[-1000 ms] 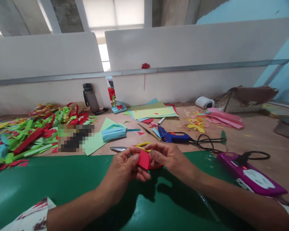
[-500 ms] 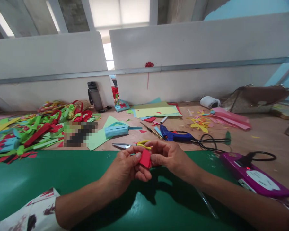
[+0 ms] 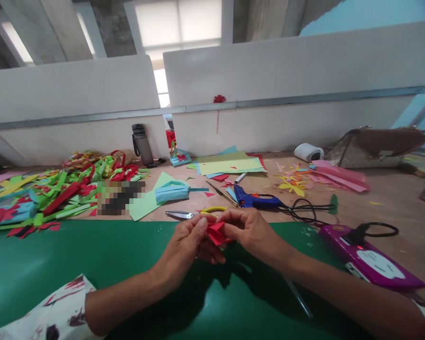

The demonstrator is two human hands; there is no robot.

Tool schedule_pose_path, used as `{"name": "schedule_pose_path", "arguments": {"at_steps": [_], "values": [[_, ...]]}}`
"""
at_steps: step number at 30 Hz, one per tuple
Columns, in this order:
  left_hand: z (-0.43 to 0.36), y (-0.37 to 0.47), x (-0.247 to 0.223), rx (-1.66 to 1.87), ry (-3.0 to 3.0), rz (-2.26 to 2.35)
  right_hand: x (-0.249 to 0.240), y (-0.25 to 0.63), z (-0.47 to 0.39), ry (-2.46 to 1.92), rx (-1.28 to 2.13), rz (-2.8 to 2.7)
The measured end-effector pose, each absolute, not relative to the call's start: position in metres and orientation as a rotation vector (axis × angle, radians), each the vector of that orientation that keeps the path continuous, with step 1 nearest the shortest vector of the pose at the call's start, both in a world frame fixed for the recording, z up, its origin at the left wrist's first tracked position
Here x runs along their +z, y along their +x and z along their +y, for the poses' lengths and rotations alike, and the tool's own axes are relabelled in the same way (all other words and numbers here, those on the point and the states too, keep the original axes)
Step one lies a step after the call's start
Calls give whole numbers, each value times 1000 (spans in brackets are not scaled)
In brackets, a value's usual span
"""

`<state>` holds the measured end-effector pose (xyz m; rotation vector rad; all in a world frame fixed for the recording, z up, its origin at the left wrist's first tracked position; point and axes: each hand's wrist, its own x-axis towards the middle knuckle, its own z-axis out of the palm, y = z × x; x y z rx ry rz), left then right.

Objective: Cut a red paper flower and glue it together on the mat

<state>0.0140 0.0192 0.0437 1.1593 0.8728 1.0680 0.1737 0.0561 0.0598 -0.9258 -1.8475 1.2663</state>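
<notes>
A small folded piece of red paper [image 3: 216, 233] is held between my two hands above the green mat [image 3: 127, 255]. My left hand [image 3: 193, 238] grips its left side, thumb on top and the other fingers below. The fingertips of my right hand [image 3: 242, 229] pinch its right edge, where a flap stands up. Just beyond the hands lie scissors [image 3: 180, 214] with yellow handles, partly hidden by my fingers. Behind them rests a folded light-blue paper bag [image 3: 172, 192] on a pale green sheet [image 3: 138, 208].
A blue glue gun [image 3: 257, 198] with a black cord lies ahead, right of centre. Its cord leads toward a purple power strip [image 3: 371, 257]. Coloured paper strips [image 3: 67, 189] pile up at left near a bottle [image 3: 142, 145]. A clear glue stick [image 3: 297, 295] lies under my right forearm.
The red paper has turned in my fingers, and a folded flap now shows where a flat face was. My right fingertips have shifted slightly on its edge. The view has tilted a little.
</notes>
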Motion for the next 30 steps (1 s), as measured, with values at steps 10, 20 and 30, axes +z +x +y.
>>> {"name": "schedule_pose_path", "arguments": {"at_steps": [10,20,30], "values": [[18,8,50,1095,1203,924,60,175,58,-940,1147,-1877],[22,11,45,1075,1126,961,62,174,48,-1015,934,-1951],[25,10,53,1051,1283,1110,51,176,61,-701,527,-2146]]}}
